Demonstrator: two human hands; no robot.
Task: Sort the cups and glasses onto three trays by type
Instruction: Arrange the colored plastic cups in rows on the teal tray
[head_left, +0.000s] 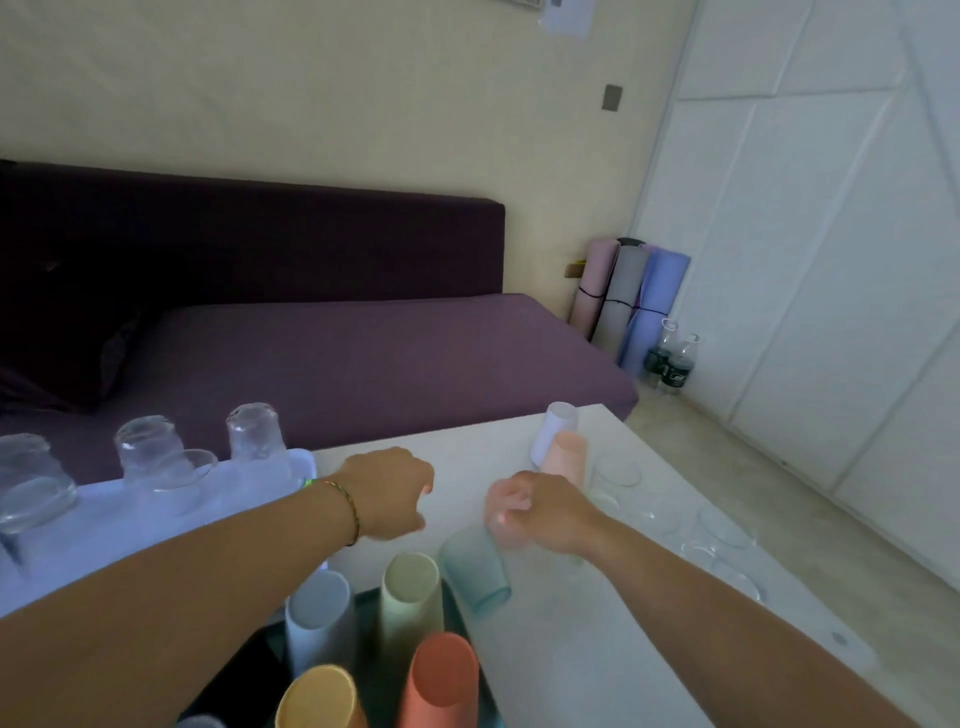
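Note:
A tilted teal cup hangs at the edge of the dark tray, and my right hand, blurred, grips it by its base. On that tray several coloured cups stand upside down: grey, green, orange and yellow. My left hand hovers over the table with fingers curled under, and I see nothing in it. Clear glasses stand upside down on a white tray at the left. A white cup and a peach cup stand further back.
Several low clear glasses stand on the right part of the pale table. A purple sofa runs behind the table. Rolled mats and two bottles stand by the white wardrobe at the right.

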